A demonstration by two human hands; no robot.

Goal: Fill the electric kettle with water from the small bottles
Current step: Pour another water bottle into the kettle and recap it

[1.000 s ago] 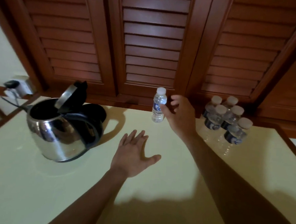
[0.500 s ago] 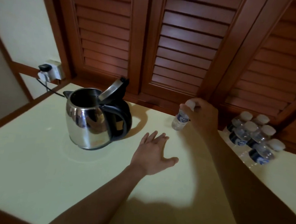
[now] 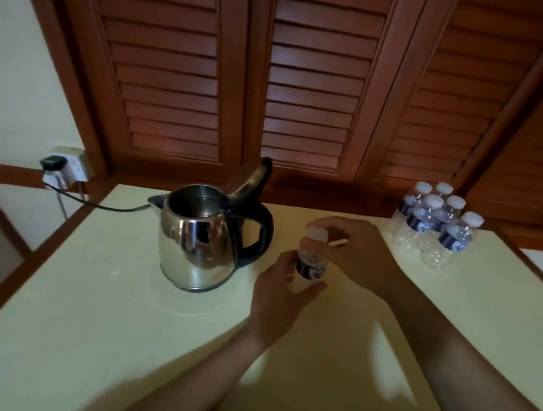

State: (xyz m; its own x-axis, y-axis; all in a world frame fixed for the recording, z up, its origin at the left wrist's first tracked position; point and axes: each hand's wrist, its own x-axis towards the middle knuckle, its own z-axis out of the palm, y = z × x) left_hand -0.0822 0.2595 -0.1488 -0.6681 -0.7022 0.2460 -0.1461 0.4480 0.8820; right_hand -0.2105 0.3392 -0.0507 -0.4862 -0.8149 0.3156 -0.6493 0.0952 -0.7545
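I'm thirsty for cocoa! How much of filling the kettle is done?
Just starting. Done: the kettle stands with its lid flipped open. In hand: the left hand holds one small bottle while the right hand grips its white cap, which is on. Left: uncapping, pouring, then the capped bottles waiting on the table. I can't tell if any water is inside the kettle.

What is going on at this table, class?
A person grips a small bottle, the left hand around its body and the right hand on its white cap, which is on. The steel kettle stands just left, lid up. Five more capped bottles stand at the table's far right.
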